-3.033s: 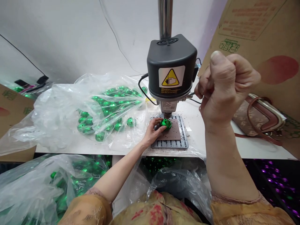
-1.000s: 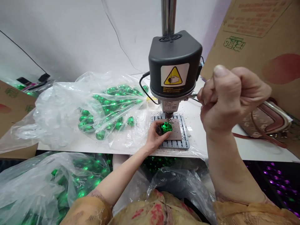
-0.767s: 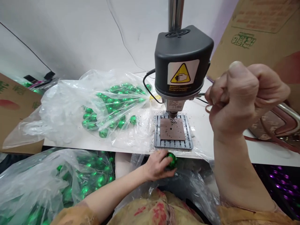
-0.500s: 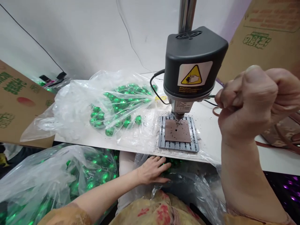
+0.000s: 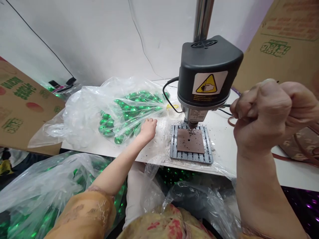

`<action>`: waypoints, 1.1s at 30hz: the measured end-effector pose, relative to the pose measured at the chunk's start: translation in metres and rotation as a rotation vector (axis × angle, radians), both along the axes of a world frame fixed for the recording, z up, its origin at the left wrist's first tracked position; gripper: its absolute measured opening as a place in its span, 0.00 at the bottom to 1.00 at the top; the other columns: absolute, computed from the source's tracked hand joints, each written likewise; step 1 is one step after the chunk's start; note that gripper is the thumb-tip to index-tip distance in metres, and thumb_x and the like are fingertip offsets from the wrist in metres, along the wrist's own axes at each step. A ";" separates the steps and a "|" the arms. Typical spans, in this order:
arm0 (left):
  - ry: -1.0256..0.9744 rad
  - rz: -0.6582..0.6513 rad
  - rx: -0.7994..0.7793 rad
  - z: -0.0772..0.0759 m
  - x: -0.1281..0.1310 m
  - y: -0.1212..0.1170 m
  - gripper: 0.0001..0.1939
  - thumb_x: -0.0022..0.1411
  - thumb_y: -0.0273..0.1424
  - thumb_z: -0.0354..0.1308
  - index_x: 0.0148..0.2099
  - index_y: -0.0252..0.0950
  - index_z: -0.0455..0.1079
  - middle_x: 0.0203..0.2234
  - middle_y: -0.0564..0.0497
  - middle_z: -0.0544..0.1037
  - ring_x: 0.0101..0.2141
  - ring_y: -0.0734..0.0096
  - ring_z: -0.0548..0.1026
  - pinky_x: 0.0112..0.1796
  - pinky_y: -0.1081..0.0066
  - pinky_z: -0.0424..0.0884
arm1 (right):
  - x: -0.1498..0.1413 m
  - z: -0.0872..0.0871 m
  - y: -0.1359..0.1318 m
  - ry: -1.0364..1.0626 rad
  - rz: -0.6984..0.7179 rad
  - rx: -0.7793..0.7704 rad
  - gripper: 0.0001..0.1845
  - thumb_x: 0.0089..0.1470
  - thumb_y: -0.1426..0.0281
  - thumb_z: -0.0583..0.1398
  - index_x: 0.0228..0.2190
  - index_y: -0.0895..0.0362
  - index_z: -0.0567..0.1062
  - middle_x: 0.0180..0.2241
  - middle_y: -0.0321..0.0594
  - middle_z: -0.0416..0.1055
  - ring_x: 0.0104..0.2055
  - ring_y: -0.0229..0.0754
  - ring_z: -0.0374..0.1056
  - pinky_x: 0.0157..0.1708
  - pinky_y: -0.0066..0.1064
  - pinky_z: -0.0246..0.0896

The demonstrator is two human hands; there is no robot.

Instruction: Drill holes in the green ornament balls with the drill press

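My left hand (image 5: pixel 149 128) reaches over the table with its fingers curled, at the right edge of the heap of shiny green faceted balls (image 5: pixel 107 127). It covers the spot where a loose ball lay; whatever is under its fingers is hidden. My right hand (image 5: pixel 264 113) is closed in a fist around the end of the feed lever (image 5: pixel 226 105) of a small black drill press (image 5: pixel 210 73). The drill chuck (image 5: pixel 192 125) hangs above a brown board (image 5: pixel 190 141) with a small hole and dark shavings. This board lies on the slotted metal base (image 5: pixel 191 158).
A clear plastic bag (image 5: pixel 82 113) lies across the green balls, gathered at a yellow tie (image 5: pixel 171 107). Below the table edge, another bag (image 5: pixel 57 186) holds more green balls. Cardboard boxes (image 5: pixel 27 106) flank the table; a patterned handbag (image 5: pixel 299 142) sits at right.
My left hand took a green ball off the board, brought it below the table edge and let go, then moved up-left to the heap. My right hand has kept hold of the lever.
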State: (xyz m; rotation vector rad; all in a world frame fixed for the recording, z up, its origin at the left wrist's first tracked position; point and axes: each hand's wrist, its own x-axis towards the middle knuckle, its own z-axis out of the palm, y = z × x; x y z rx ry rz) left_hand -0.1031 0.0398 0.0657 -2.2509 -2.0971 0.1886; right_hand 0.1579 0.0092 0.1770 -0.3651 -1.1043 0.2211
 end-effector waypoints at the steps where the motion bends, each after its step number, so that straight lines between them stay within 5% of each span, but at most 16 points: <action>1: 0.054 0.019 -0.037 0.000 -0.004 0.003 0.19 0.59 0.15 0.49 0.50 0.30 0.72 0.48 0.35 0.75 0.51 0.48 0.71 0.47 0.56 0.69 | -0.001 0.000 0.000 -0.002 -0.008 0.002 0.24 0.55 0.75 0.58 0.15 0.59 0.51 0.13 0.27 0.51 0.15 0.24 0.52 0.16 0.25 0.43; 9: 0.110 -0.006 -0.055 -0.004 -0.018 0.002 0.15 0.61 0.21 0.54 0.50 0.31 0.73 0.46 0.34 0.74 0.54 0.45 0.68 0.48 0.58 0.67 | 0.000 -0.001 -0.002 -0.018 -0.014 0.002 0.25 0.56 0.75 0.57 0.15 0.59 0.51 0.13 0.28 0.51 0.15 0.24 0.53 0.16 0.25 0.42; 12: -0.011 -0.129 -0.023 -0.002 -0.018 0.000 0.14 0.64 0.30 0.55 0.51 0.35 0.72 0.45 0.39 0.74 0.49 0.50 0.70 0.47 0.60 0.68 | 0.000 -0.002 -0.001 -0.033 -0.010 0.023 0.25 0.57 0.74 0.57 0.15 0.59 0.50 0.14 0.28 0.51 0.16 0.24 0.54 0.17 0.25 0.43; 15: -0.219 -0.263 0.029 -0.003 -0.013 -0.005 0.15 0.68 0.29 0.50 0.54 0.38 0.71 0.44 0.44 0.75 0.46 0.59 0.73 0.48 0.64 0.68 | 0.001 -0.004 0.001 -0.037 -0.015 0.060 0.26 0.57 0.73 0.57 0.15 0.59 0.50 0.13 0.28 0.50 0.15 0.25 0.53 0.16 0.26 0.42; 22: -0.357 -0.244 -0.081 -0.022 -0.001 -0.017 0.14 0.69 0.31 0.47 0.51 0.36 0.71 0.39 0.45 0.73 0.35 0.64 0.74 0.42 0.64 0.70 | -0.001 -0.003 -0.002 -0.023 0.010 0.050 0.25 0.56 0.76 0.56 0.15 0.59 0.49 0.14 0.28 0.50 0.16 0.24 0.52 0.16 0.26 0.41; 25: -0.599 -0.286 -0.005 -0.027 -0.005 -0.022 0.16 0.64 0.33 0.57 0.53 0.37 0.70 0.47 0.44 0.70 0.42 0.64 0.73 0.46 0.63 0.70 | -0.002 -0.003 -0.005 -0.023 -0.004 0.015 0.24 0.56 0.77 0.55 0.15 0.59 0.49 0.14 0.28 0.49 0.17 0.23 0.52 0.17 0.25 0.41; 28: -1.025 -0.186 0.077 -0.024 -0.002 -0.022 0.21 0.63 0.39 0.59 0.57 0.39 0.70 0.47 0.45 0.71 0.45 0.66 0.72 0.46 0.65 0.70 | -0.003 -0.003 -0.007 -0.024 0.006 0.021 0.23 0.56 0.76 0.55 0.16 0.59 0.50 0.14 0.28 0.48 0.17 0.23 0.51 0.17 0.25 0.41; 33: -1.663 -0.106 -0.090 -0.018 0.033 -0.020 0.28 0.64 0.49 0.58 0.60 0.39 0.67 0.41 0.48 0.77 0.40 0.69 0.75 0.44 0.66 0.72 | -0.004 -0.002 -0.008 0.001 0.013 0.013 0.19 0.56 0.77 0.55 0.17 0.58 0.55 0.14 0.27 0.47 0.16 0.24 0.51 0.18 0.25 0.41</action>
